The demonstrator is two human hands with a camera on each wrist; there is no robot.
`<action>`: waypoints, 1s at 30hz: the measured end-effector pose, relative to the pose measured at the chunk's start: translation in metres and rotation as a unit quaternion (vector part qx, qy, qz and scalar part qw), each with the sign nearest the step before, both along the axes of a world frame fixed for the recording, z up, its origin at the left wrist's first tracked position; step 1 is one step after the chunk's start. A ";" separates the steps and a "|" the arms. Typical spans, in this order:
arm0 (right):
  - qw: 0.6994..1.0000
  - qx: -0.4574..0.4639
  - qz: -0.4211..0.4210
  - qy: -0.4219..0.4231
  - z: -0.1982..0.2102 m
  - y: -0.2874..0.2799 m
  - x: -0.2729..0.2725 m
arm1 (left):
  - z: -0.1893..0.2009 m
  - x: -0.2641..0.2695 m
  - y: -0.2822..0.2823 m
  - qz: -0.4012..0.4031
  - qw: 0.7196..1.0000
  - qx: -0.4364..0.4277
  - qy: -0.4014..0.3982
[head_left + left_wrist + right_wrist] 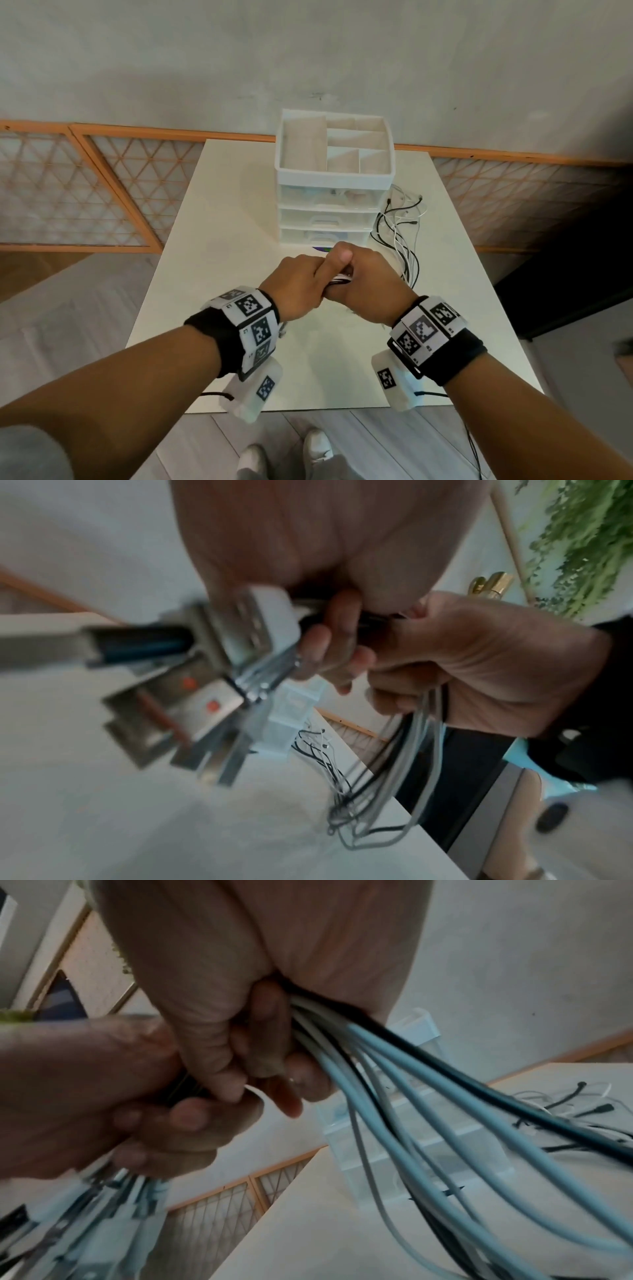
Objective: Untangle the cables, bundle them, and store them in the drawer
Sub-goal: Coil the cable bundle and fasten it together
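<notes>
From the head view, the left hand [298,287] and right hand [368,284] meet fist to fist over the middle of the white table [212,274], both curled tight round one bunch of cables [340,279], whose loose ends trail toward 1 o'clock and lie beside the white drawer unit [334,192], which stands at 12 o'clock with its drawers pushed in. The left wrist view shows the USB plugs [219,685] fanning out toward 8 o'clock beyond the left hand's fingers [339,647], with strands hanging at 5 o'clock below the other fist. In the right wrist view, the right hand's fingers [267,1047] wrap pale and black cords that stream toward 4 o'clock, the left fist gripping at 9 o'clock.
</notes>
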State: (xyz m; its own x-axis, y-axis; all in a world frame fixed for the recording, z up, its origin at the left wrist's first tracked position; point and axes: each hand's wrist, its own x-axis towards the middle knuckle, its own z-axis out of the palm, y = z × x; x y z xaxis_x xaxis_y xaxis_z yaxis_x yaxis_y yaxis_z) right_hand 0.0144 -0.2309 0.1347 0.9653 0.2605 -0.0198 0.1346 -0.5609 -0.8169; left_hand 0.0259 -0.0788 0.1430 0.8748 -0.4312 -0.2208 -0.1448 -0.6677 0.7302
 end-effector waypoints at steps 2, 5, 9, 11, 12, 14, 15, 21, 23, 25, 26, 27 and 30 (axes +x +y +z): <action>0.999 0.027 0.013 0.031 0.001 -0.005 -0.001 | 0.002 0.003 0.006 -0.021 0.999 0.025 0.003; 0.993 0.054 0.006 0.101 0.002 -0.027 -0.004 | 0.011 0.010 0.020 0.001 1.000 0.016 0.006; 0.980 0.139 -0.068 0.126 -0.006 -0.057 -0.011 | 0.020 0.017 0.039 0.094 0.984 -0.144 0.044; 0.973 0.182 -0.092 0.104 -0.007 -0.059 -0.010 | 0.023 0.019 0.040 0.120 0.963 -0.231 0.075; 0.970 0.205 -0.101 0.086 -0.004 -0.057 -0.009 | 0.022 0.020 0.038 0.137 0.950 -0.269 0.083; 0.963 0.245 -0.106 0.043 0.006 -0.048 -0.007 | 0.020 0.023 0.030 0.195 0.920 -0.328 0.085; 0.959 0.262 -0.105 0.023 0.012 -0.042 -0.006 | 0.019 0.024 0.025 0.230 0.905 -0.349 0.084; 0.959 0.191 -0.086 -0.191 0.034 0.019 -0.012 | 0.029 0.005 -0.014 0.139 0.904 -0.392 0.104; 0.961 0.152 -0.059 -0.226 0.026 0.030 -0.015 | 0.034 0.001 -0.015 0.113 0.897 -0.416 0.099; 0.968 0.114 -0.018 -0.222 0.016 0.030 -0.017 | 0.034 0.004 -0.009 0.168 0.881 -0.426 0.115; 0.973 0.098 0.003 -0.208 0.013 0.027 -0.018 | 0.031 0.007 -0.003 0.196 0.875 -0.426 0.124; 0.977 0.090 0.016 -0.193 0.013 0.023 -0.020 | 0.029 0.010 0.004 0.215 0.870 -0.422 0.134; 0.972 0.104 -0.033 -0.207 0.026 0.004 -0.015 | 0.024 0.017 0.017 0.225 0.883 -0.389 0.135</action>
